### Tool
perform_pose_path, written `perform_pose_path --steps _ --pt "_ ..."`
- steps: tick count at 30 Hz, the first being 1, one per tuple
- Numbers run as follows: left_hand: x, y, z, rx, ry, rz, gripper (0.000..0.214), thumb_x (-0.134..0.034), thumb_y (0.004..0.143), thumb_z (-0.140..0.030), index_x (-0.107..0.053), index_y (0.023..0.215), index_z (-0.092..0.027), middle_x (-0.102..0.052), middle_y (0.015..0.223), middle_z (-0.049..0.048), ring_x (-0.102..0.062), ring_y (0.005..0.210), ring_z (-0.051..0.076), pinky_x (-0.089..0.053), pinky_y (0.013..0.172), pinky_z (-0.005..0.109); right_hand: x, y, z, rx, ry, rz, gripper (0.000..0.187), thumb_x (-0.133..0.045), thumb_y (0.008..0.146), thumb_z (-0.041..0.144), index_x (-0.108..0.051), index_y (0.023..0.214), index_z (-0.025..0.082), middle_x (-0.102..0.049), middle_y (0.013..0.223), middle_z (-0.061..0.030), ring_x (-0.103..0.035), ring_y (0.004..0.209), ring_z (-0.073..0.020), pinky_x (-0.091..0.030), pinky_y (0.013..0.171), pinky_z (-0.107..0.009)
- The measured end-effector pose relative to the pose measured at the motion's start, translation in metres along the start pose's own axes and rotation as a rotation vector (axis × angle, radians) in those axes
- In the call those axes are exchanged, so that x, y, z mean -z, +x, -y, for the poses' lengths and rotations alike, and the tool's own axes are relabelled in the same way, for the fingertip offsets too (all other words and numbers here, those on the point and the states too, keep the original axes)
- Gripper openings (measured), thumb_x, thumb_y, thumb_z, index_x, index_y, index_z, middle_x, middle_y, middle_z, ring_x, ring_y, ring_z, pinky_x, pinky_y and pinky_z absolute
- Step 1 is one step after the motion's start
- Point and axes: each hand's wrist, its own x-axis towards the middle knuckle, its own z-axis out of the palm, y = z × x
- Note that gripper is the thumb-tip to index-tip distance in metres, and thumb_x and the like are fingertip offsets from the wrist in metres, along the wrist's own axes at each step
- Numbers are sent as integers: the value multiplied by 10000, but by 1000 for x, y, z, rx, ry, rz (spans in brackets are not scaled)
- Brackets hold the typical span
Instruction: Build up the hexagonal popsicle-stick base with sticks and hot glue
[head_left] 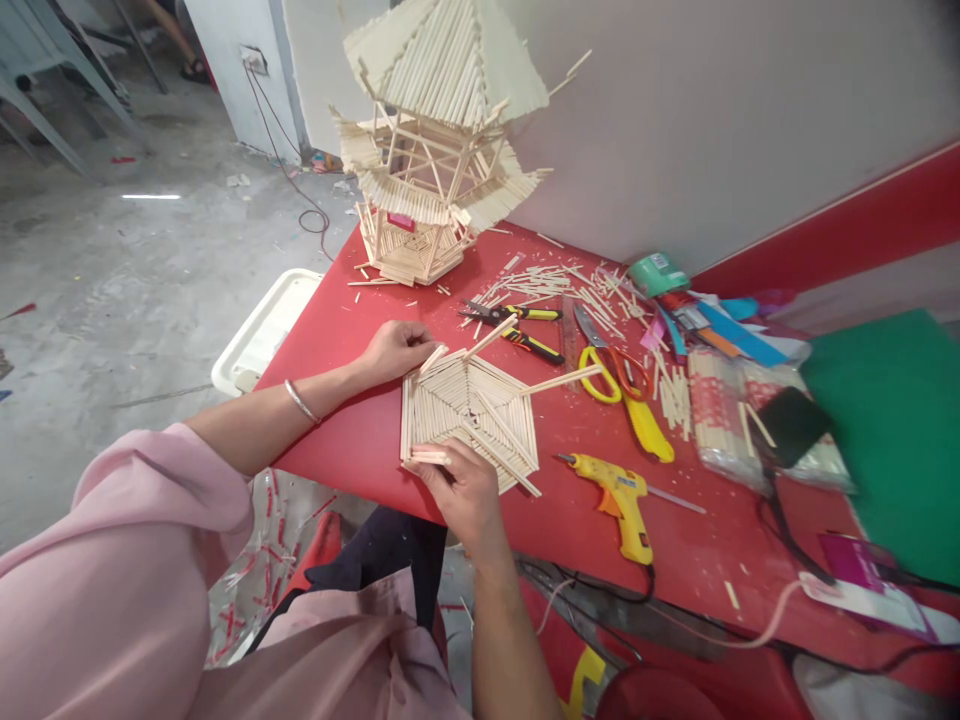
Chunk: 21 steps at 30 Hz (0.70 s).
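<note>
Head view: right hand point(465, 490) is pinching short sticks point(430, 457) over the near corner of the hexagonal stick base point(439, 410); left hand point(397, 352) is bunching its fingers beside a corner post point(430, 362), grip unclear. Base is lying right of the left hand, just beyond the right. Risk, probably: a wrist bump loosening posts. Base is looking pale, concentrically ringed, gapped at centre.
</note>
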Motion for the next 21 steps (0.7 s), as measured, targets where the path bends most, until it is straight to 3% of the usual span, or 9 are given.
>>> perform_pose_path --steps 21 --pt "0 0 1 -12 5 0 368 -705 770 -475 -574 611 -170 -485 502 -45 -405 529 88 -306 511 237 2 1 5 -21 -3 9 119 -715 958 349 -786 954 253 -781 884 -44 -724 803 -184 -559 745 -306"
